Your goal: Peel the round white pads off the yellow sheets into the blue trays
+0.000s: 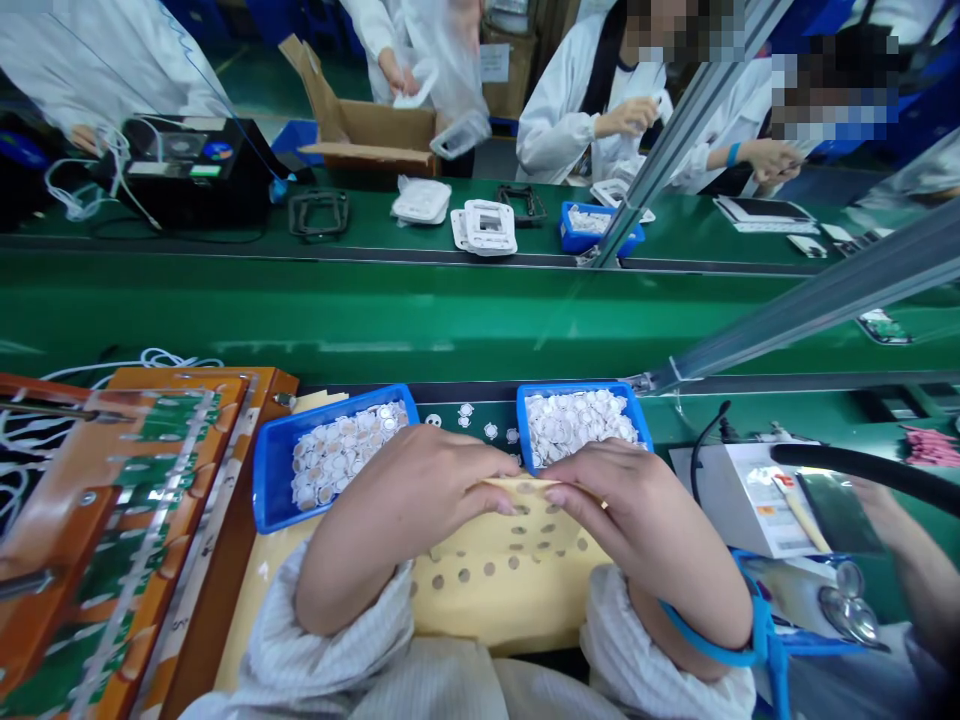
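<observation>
Both hands pinch the top edge of a pale yellow sheet dotted with rows of round greyish spots. My left hand has thumb and fingers closed on that edge, left of the middle. Close by on the right, my right hand grips the same edge in a matching pinch. The sheet bends down toward my lap. Behind my left hand is a blue bin full of small white round parts. Beyond my right hand stands a second blue bin of similar parts. A few loose white parts lie between the bins.
An orange fixture with green circuit boards stands at the left. To the right are a white box, a blue wrist strap on my arm and a co-worker's arm. A slanted metal post crosses the right; other people work opposite.
</observation>
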### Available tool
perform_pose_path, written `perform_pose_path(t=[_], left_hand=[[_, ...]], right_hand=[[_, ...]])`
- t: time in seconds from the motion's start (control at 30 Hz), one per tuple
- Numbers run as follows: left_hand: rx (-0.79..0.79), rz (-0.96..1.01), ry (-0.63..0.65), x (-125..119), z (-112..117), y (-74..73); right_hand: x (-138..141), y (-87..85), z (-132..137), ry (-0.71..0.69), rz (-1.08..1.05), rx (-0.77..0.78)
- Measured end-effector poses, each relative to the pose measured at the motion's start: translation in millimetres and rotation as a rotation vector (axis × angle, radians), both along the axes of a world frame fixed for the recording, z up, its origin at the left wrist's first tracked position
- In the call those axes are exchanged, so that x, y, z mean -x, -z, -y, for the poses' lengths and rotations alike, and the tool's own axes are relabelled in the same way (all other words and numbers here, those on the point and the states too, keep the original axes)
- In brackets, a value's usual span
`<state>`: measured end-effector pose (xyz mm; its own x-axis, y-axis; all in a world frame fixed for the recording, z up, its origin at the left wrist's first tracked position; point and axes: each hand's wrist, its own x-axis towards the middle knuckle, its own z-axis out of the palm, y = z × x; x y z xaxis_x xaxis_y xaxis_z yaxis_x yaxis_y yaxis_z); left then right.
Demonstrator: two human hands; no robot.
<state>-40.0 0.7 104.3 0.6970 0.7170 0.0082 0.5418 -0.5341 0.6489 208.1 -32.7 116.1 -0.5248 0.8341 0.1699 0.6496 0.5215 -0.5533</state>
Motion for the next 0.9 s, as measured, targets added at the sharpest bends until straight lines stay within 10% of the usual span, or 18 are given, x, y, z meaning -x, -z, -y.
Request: perform_pose_path(t=[0.9], left_hand=[[-0.129, -0.078, -0.014, -2.5, 17.4, -3.7]], right_hand=[[6.9, 1.5, 2.8, -0.007, -0.064, -0.117]])
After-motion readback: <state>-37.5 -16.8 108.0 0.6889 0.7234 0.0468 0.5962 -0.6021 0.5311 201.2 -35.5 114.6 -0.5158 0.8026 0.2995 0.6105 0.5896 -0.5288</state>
